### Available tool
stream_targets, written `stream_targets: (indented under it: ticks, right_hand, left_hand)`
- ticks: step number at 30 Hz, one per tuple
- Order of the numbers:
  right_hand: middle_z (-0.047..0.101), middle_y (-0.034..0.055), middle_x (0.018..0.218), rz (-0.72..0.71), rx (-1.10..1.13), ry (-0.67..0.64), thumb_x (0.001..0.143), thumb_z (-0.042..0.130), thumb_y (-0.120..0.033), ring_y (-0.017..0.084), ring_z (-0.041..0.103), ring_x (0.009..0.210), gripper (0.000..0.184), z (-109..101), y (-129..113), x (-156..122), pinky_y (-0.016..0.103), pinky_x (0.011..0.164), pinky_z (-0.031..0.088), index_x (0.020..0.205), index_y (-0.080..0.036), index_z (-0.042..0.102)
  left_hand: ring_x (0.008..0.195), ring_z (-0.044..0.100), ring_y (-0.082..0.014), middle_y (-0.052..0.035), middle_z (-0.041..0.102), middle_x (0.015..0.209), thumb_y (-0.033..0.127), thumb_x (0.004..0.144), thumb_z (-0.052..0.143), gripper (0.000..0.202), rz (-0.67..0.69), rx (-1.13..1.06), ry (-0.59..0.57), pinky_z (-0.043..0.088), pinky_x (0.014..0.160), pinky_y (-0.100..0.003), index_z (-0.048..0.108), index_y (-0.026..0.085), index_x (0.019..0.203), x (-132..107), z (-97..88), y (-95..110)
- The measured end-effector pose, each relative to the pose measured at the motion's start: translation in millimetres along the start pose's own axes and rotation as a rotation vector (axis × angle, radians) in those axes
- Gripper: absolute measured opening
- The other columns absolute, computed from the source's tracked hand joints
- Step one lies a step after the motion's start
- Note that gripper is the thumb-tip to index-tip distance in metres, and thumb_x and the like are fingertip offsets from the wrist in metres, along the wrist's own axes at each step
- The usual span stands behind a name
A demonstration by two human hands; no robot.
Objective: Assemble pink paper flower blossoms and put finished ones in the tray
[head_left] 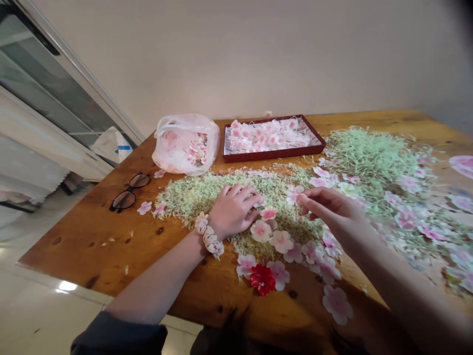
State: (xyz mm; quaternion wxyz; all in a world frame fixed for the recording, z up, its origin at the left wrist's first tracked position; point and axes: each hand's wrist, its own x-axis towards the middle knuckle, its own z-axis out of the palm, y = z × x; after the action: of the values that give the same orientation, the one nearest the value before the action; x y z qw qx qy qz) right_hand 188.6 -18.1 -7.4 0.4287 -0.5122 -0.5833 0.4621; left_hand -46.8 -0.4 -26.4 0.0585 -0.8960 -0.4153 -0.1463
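My right hand [332, 207] pinches a pale pink artificial blossom [293, 195] between thumb and fingertips, above the pile. Across from it, my left hand [236, 207], with a floral scrunchie [209, 235] on its wrist, lies palm down on a heap of small pale-green bits [195, 195]. Its fingers are loosely spread and partly hidden at the tips, close to some pink. In front of both hands, several pink fabric blossoms [282, 241] lie on the heap and the wood. Among them is one red flower [262, 279].
A dark red box lid [273, 154] holding pink blossoms stands at the back, beside a white plastic bag [166, 160] with more inside. Eyeglasses [124, 199] lie at left on the wooden table [92, 246]. Green stems [365, 150] and scattered blossoms [406, 217] cover the right side.
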Motion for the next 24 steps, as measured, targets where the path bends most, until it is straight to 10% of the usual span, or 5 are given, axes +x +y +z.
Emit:
stream_targets:
  ticks: [8,17,24]
  right_hand:
    - [0.061,0.0022,0.073,0.0,0.005,-0.001,0.08,0.063,-0.043,0.013,0.055,0.065,0.022,0,-1,-1,0.024,0.058,0.045,0.08,-0.021,0.063]
    - [0.061,0.0045,0.102,0.005,0.097,-0.203,0.08,0.064,-0.04,0.018,0.061,0.092,0.018,14,-9,-13,0.028,0.078,0.049,0.077,-0.022,0.063]
    - [0.064,0.0037,0.087,0.003,0.119,-0.161,0.078,0.066,-0.038,0.016,0.062,0.079,0.018,20,-8,-15,0.027,0.071,0.05,0.076,-0.021,0.061]
  left_hand:
    - [0.092,0.062,-0.019,-0.0065,0.071,0.096,0.025,0.087,0.055,0.017,-0.295,-0.543,0.216,0.047,0.085,-0.037,0.069,0.016,0.092,1,-6.4,7]
    - [0.081,0.064,-0.0154,-0.0045,0.072,0.09,0.035,0.083,0.061,0.023,-0.651,-1.372,-0.012,0.048,0.076,-0.027,0.072,0.017,0.092,-4,-21.3,35]
    - [0.072,0.06,-0.0117,-0.0036,0.07,0.082,0.035,0.081,0.062,0.023,-0.705,-1.499,-0.002,0.047,0.069,-0.024,0.073,0.017,0.092,-5,-20.1,42]
